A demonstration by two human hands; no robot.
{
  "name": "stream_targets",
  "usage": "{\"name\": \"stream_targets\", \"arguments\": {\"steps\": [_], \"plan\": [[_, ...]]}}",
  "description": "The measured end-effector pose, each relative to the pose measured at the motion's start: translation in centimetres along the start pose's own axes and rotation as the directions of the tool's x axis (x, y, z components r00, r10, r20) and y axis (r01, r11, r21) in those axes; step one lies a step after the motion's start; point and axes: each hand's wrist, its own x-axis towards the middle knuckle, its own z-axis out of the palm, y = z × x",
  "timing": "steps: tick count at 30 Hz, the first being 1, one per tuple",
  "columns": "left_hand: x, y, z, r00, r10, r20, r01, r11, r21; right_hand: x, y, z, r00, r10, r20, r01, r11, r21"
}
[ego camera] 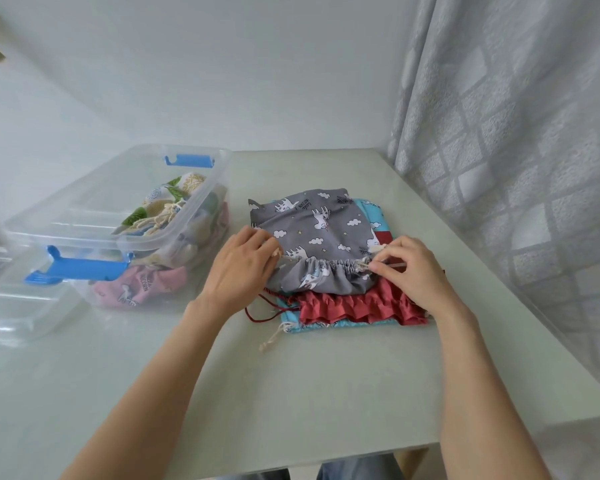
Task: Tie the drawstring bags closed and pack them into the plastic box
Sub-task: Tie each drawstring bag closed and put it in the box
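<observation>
A grey unicorn-print drawstring bag lies on top of a small pile in the middle of the table, its mouth partly gathered. My left hand pinches the cream cord at the bag's left end. My right hand pinches the cord at the right end. Beneath it lie a red bag with a dark red cord and a light blue bag. The clear plastic box with blue latches stands to the left and holds several tied bags, among them a leaf-print one and a pink one.
The box's clear lid lies flat at the far left, near the box. A white wall runs behind the table and a patterned curtain hangs along the right edge. The table's front edge is close to my body.
</observation>
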Motion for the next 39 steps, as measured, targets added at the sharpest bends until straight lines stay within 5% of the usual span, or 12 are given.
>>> {"name": "stream_targets", "arguments": {"steps": [3,8,12,17,20,24,29,34,39], "plan": [[0.2,-0.1,-0.4,1.0,-0.016,0.006,0.016,1.0,-0.006,0.4,0.4,0.2,0.999,-0.046,0.028,0.047,0.997,-0.053],[0.1,-1.2,-1.4,0.978,-0.128,-0.167,0.103,0.983,-0.151,0.9,1.7,-1.6,0.92,0.042,-0.39,-0.043,0.999,0.007],[0.2,-0.3,-0.9,0.969,-0.157,-0.193,0.113,0.968,-0.223,1.0,1.6,-0.7,0.847,0.13,-0.515,-0.15,0.989,0.001],[0.4,-0.5,-1.2,0.883,-0.467,0.039,0.442,0.802,-0.401,1.4,0.1,-1.1,0.885,0.31,-0.348,-0.218,0.935,0.278],[1.9,0.4,-3.0,0.89,-0.456,0.028,0.389,0.723,-0.571,2.2,-2.1,-2.0,0.92,0.311,-0.236,-0.179,0.874,0.452],[6.1,2.4,-5.4,0.893,-0.45,0.023,0.315,0.587,-0.745,4.7,-6.7,-0.9,0.99,0.139,-0.012,-0.121,0.897,0.425],[7.8,4.0,-5.8,0.892,-0.449,0.051,0.324,0.556,-0.765,5.3,-9.5,2.1,0.987,0.126,0.096,-0.158,0.832,0.532],[6.0,3.0,-5.0,0.85,-0.467,0.243,0.329,0.112,-0.938,4.8,-9.9,3.0,0.98,0.172,0.101,-0.196,0.739,0.645],[5.4,3.0,-5.1,0.89,-0.404,0.212,0.304,0.179,-0.936,4.2,-11.3,2.9,0.98,0.052,0.191,-0.174,0.683,0.709]]}}
